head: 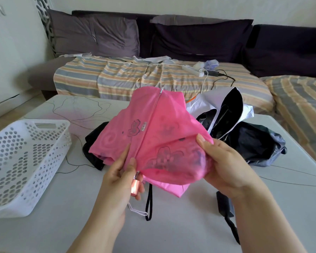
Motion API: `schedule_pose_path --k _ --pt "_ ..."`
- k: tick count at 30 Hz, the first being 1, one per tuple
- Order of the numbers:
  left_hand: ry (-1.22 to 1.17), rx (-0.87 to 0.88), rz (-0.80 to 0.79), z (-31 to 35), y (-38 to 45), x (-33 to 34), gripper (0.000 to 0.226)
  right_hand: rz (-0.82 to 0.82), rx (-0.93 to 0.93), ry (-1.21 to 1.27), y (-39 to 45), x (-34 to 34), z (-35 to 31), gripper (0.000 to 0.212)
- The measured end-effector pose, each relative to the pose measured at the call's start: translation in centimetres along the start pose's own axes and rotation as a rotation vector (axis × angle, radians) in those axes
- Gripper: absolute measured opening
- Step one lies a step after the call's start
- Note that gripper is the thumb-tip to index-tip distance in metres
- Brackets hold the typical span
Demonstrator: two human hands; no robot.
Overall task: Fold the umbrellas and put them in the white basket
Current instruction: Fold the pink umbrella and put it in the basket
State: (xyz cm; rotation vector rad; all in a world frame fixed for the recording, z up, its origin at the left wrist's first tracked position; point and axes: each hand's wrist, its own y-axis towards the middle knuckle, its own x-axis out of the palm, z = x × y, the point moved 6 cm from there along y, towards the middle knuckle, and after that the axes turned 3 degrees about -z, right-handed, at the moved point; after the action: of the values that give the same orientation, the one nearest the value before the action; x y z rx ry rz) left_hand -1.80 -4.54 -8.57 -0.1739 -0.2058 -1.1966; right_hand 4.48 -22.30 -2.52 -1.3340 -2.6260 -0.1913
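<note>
The pink umbrella (153, 139) hid most of a black umbrella (94, 152) at its eight o'clock. The white basket (26, 161) was cut off at the frame's nine o'clock edge. The small label on the pink canopy was unreadable.

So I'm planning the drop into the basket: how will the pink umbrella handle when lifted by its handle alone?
The pink umbrella would probably flop: its thin canopy hangs in loose folds where the right hand pinches it. It looks light. The glossy handle, held by the left hand, may be slippery.
</note>
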Motion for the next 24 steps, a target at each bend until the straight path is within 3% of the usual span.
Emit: schedule_pose_path --k 2,4,5,7,8,11,13,21,24 --pt "0.013 -0.008 -0.012 0.0 -0.1 0.0 0.034 0.009 0.059 -0.175 -0.1 0.0 0.0 0.045" --pt "0.04 -0.006 -0.016 0.0 -0.1 -0.2 0.032 -0.139 0.148 -0.478 -0.7 0.5 0.0 0.06" --pt "0.059 -0.001 -0.014 0.0 0.0 -0.4 0.032 -0.201 0.177 -0.555 -1.0 0.6 0.1 0.05" --pt "0.093 0.007 -0.004 0.0 0.1 -0.7 0.034 -0.243 0.148 -0.488 -1.5 0.7 -0.2 0.027" --pt "0.1 0.008 -0.005 0.0 0.2 -0.8 0.034 -0.233 0.087 -0.386 -1.5 0.5 -0.5 0.025" --pt "0.092 -0.009 -0.028 -0.1 0.3 -0.8 0.035 -0.146 -0.007 -0.106 -0.9 0.5 -0.6 0.055" --pt "0.073 -0.016 -0.048 -0.1 0.3 -0.5 0.033 -0.087 -0.009 -0.081 -0.6 0.6 -0.6 0.06" --pt "0.08 -0.048 -0.132 0.0 0.3 0.3 0.036 0.133 -0.091 -0.195 -1.4 0.9 -3.9 0.032" --pt "0.096 -0.092 -0.112 -0.6 0.4 0.2 0.037 0.051 -0.125 -0.015 -1.5 2.0 -4.2 0.026"
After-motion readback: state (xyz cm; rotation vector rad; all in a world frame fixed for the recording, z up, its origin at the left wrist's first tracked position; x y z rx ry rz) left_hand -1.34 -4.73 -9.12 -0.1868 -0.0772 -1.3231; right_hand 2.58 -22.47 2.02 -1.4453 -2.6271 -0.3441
